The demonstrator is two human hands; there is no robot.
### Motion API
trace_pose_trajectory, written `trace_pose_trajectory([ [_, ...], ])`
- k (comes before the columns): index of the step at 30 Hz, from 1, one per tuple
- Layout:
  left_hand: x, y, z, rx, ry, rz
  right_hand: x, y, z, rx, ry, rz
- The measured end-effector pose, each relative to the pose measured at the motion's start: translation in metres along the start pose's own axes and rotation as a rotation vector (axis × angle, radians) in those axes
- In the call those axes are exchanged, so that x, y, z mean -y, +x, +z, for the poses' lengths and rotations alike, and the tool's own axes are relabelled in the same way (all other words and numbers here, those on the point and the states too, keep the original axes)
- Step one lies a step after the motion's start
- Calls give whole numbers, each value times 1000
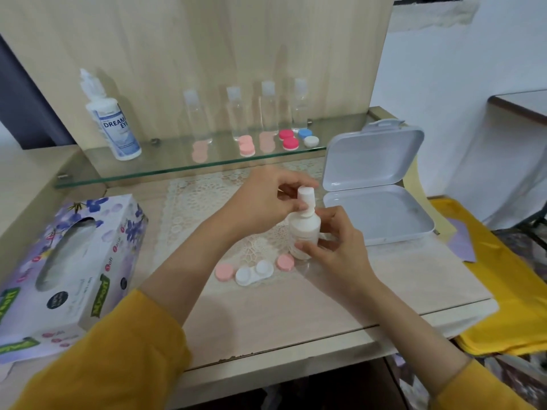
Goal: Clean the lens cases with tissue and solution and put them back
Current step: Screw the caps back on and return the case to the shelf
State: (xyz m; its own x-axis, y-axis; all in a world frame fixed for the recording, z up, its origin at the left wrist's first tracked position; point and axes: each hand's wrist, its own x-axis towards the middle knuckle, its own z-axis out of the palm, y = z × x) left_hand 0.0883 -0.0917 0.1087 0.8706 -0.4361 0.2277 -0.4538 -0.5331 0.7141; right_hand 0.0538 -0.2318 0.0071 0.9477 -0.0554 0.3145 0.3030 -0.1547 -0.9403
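Open white box (pixel 376 214) on desk, yellow cloth (pixel 503 291) rt.

A pale wood-grain panel (pixel 192 39) rises behind the beige table (pixel 296 315), with a glass shelf (pixel 165 170) fixed across it. A white wall (pixel 429 69) stands to the right, with a dark-edged second table (pixel 521 105) near it. Yellow cloth (pixel 503 306) lies beside the table. The light is soft and even.

Bright, soft, even indoor light fills the frame. The clear bottles (pixel 236 113) cast faint shadows up and to the right on the wooden back panel (pixel 177 39). The glass shelf (pixel 165 168) carries pale reflections. The small white bottle (pixel 305 229), left hand (pixel 266 199) and right hand (pixel 337 250) look slightly smeared. Wide-angle bending bows the tissue box (pixel 74 261) at lower left.
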Motion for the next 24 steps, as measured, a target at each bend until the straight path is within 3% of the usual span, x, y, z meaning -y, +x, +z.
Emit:
trace_pose_trajectory([
  [4,-3,0,-2,111,39,-15,-3,1,0,1,2,-1],
  [7,-5,2,3,-94,95,-56,-4,2,1,-10,-20,-19],
  [9,-8,6,4,-142,117,-55,-5,3,1,-7,-41,-24],
  [14,-10,6,-6,119,48,-38,-7,3,0,-4,-42,-19],
  [16,-9,5,-6,101,73,-41,-7,3,0,-6,-61,-29],
  [20,-6,3,0,-116,186,-66,-6,4,1,-13,-82,-33],
  [24,-7,3,-5,33,141,-26,-7,4,1,-5,-68,-21],
])
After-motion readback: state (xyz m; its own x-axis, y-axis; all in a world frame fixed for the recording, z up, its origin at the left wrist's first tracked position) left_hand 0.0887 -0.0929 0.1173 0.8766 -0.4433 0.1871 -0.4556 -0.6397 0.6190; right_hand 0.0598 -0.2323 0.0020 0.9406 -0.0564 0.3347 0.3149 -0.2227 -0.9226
